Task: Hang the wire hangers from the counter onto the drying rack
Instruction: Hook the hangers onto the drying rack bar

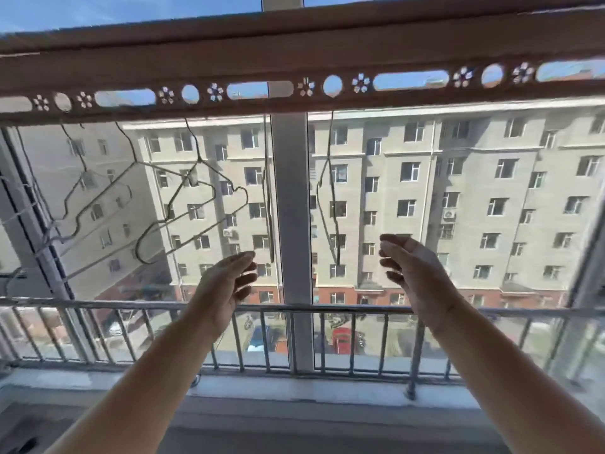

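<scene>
Hanging wire hangers cleanly calls for seating each hook fully in one of the round cut-outs of the drying rack [294,93], then letting go only once the frame hangs still, so it does not swing into its neighbour. At ten o'clock a cluster of wire hangers [183,204] hangs tilted and overlapping, thin grey wire with notched shoulders. Just right of centre, at twelve o'clock, one edge-on hanger [327,191] drops from a round hole beside the window mullion [291,208]. Below it the left hand [229,283] and right hand [415,273] are raised with fingers loosely spread, holding nothing and apart from the wire. No tabletop is in view, so I cannot tell whether any hangers remain.
</scene>
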Motion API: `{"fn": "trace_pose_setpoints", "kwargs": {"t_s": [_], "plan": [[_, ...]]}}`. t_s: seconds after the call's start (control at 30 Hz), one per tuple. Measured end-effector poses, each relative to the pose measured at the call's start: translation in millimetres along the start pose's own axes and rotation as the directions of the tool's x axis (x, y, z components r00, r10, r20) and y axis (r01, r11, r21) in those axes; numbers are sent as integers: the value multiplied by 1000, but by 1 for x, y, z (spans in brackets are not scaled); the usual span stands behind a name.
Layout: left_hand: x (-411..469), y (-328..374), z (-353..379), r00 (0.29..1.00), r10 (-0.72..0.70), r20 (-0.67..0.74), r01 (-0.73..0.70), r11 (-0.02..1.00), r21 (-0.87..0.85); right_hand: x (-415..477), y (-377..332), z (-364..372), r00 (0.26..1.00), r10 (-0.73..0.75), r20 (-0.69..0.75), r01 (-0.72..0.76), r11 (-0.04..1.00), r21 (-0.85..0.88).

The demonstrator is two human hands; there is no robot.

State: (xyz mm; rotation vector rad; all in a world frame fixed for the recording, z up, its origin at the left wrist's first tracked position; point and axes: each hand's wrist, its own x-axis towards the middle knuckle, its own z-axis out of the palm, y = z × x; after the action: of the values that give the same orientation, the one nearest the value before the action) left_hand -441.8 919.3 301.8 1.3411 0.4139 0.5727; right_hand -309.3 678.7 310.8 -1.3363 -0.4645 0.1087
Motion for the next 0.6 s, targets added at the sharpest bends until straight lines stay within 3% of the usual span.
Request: {"fn": "trace_pose_setpoints", "kwargs": {"t_s": [0.13, 0.27, 0.4, 0.6], "plan": [[-16, -55, 23, 972, -87, 216, 41, 978, 207, -22, 29, -26, 1000, 16, -11, -17, 994, -108], [-38, -95, 68, 870, -154, 469, -20, 938, 345, -46, 48, -64, 999, 35, -23, -39, 982, -185], [-59, -113, 124, 752, -219, 622, -20, 935, 353, -68, 54, -109, 993, 51, -110, -70, 981, -181], [-91, -143, 217, 632, -227, 741, -38, 946, 323, -106, 49, -202, 951, 33, -306, -103, 971, -215]]}}
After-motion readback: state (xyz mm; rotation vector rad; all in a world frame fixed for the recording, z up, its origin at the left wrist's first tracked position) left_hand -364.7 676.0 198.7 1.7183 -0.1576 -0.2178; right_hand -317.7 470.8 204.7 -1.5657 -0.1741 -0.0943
